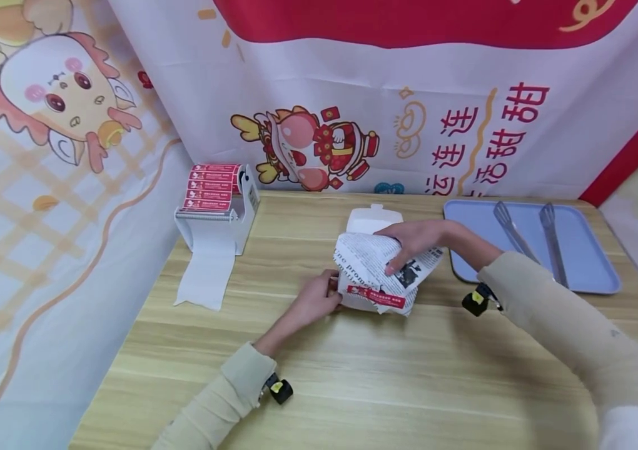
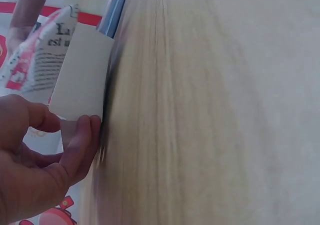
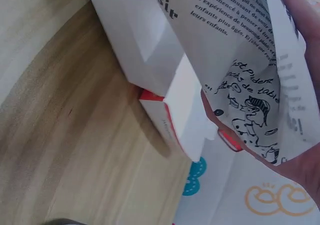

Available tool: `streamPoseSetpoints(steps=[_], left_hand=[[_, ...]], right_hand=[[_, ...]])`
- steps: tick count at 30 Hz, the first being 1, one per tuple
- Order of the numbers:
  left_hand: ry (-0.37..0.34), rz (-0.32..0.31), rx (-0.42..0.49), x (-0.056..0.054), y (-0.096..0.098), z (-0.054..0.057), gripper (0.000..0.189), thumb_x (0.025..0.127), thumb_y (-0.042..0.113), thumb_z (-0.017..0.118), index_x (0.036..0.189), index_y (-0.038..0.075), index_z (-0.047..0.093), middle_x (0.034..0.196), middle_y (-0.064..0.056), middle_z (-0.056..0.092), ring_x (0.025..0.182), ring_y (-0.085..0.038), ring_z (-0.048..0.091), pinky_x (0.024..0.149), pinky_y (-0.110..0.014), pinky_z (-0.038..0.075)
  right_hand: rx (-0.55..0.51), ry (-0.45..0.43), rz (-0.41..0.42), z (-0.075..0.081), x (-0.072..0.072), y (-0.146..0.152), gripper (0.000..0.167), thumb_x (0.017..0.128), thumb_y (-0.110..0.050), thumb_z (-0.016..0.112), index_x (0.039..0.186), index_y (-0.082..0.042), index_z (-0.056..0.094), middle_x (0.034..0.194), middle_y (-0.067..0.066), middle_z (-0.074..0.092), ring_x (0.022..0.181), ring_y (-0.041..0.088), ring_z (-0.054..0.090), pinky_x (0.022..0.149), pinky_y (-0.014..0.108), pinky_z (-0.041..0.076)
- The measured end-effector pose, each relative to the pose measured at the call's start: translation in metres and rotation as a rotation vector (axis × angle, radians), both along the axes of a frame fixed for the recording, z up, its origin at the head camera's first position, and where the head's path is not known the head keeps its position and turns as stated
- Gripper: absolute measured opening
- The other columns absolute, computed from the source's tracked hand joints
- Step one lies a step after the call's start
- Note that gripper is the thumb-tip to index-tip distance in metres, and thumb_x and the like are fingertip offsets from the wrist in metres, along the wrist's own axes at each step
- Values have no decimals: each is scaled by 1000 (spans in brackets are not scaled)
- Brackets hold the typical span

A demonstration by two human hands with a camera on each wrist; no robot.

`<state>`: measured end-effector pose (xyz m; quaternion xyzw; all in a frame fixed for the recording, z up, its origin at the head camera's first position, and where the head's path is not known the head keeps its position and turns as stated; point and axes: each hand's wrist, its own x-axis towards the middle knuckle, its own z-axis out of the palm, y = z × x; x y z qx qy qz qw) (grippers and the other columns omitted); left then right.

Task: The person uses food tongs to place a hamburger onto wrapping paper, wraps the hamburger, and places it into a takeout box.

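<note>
A packet wrapped in newsprint-patterned paper (image 1: 366, 259), with a red sticker (image 1: 376, 296) along its near edge, lies tilted over an open white paper box (image 1: 372, 219). My right hand (image 1: 416, 240) grips the packet from its right side, thumb on top and the other fingers behind it. With fingers and thumb, my left hand (image 1: 317, 296) pinches the box at its near left corner; the left wrist view shows this hand (image 2: 45, 155) on the box's plain side wall (image 2: 85, 72). Seen from the right wrist, the paper (image 3: 235, 45) overlaps the box, whose flap (image 3: 187, 112) stands folded out.
A label dispenser (image 1: 246, 212) with a roll of red stickers stands at the back left, its white backing strip (image 1: 206, 275) hanging onto the wooden table (image 1: 319, 387). To the right, a blue tray (image 1: 595, 250) holds two metal tongs-like utensils (image 1: 552, 240). Printed cloth (image 1: 319, 81) hangs behind.
</note>
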<state>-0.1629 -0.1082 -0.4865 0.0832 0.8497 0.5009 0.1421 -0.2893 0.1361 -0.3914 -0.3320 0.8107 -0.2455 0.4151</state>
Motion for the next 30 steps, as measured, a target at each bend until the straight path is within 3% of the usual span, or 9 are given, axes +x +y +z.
streamPoseSetpoints(steps=[4,8,11,17,20,24,30], left_hand=[[20,-34,2,1,0,-4,50,90,-2,57,138,-10,45,124,-28,64,98,-30,70,72,-24,60],[13,-40,-16,3,-1,-3,41,96,6,56,135,-5,52,124,-25,65,101,-30,69,75,-23,59],[-25,-24,14,6,-3,0,38,98,7,52,135,-5,52,125,-26,63,99,-31,69,76,-25,60],[-135,20,172,7,-5,1,43,101,3,44,142,-11,43,130,-30,59,107,-36,68,85,-31,60],[-155,32,190,6,-5,1,45,101,5,46,144,-11,41,133,-30,58,109,-36,68,86,-30,60],[-191,39,233,4,-4,1,48,101,4,47,145,-13,38,137,-32,54,111,-39,66,87,-31,59],[-267,47,322,4,-4,-1,47,99,0,47,142,-16,37,138,-35,50,115,-44,63,92,-35,58]], right_hand=[[79,24,52,-13,-7,-5,76,81,-48,78,144,-18,48,122,-1,64,109,15,60,100,37,44],[97,36,84,-23,-7,-10,66,84,-48,76,137,-15,56,118,-1,66,106,14,59,99,34,43],[61,52,61,-27,-4,-13,61,84,-44,77,134,-15,58,114,-1,67,103,15,59,97,33,43],[-23,185,-22,-33,4,-13,63,82,-42,80,133,-14,57,119,2,63,109,19,54,102,38,40],[-44,234,-58,-34,9,-11,61,81,-44,81,129,-14,58,116,2,63,107,19,54,99,38,40],[-73,212,-94,-33,11,-7,55,80,-40,82,122,-15,58,110,2,64,102,18,55,94,34,40],[-114,128,-116,-29,7,0,53,82,-36,81,123,-15,55,110,4,64,100,19,58,90,30,43]])
